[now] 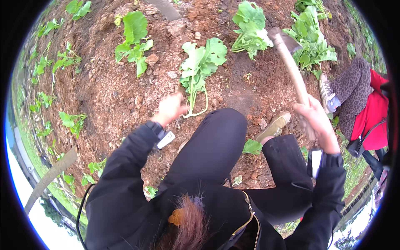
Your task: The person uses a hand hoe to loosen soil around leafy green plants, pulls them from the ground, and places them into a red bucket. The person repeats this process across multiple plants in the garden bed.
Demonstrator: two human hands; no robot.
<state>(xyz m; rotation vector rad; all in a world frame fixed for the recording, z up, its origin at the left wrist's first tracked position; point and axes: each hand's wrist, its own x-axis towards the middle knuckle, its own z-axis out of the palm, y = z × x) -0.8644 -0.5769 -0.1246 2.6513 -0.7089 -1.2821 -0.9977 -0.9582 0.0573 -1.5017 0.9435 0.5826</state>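
My right hand [318,118] is closed round the pale wooden handle of a hoe [295,71]. The hoe's dark metal blade [289,42] is raised at the far end, by the leafy plants at the far right. Beside the stems of a green leafy seedling [195,77] is my left hand [170,109], its fingers apart and slightly blurred. The seedling lies on the reddish soil in front of my knee, its leaves pointing away from me and one stem bent out to the right. Whether my left fingertips touch the stem, I cannot tell.
More leafy plants [135,43] stand in the clumpy soil [96,87], with a large clump [310,39] at the far right. A person in red [373,121] and patterned trousers is close on my right. A curved grey strip [52,175] crosses the left side.
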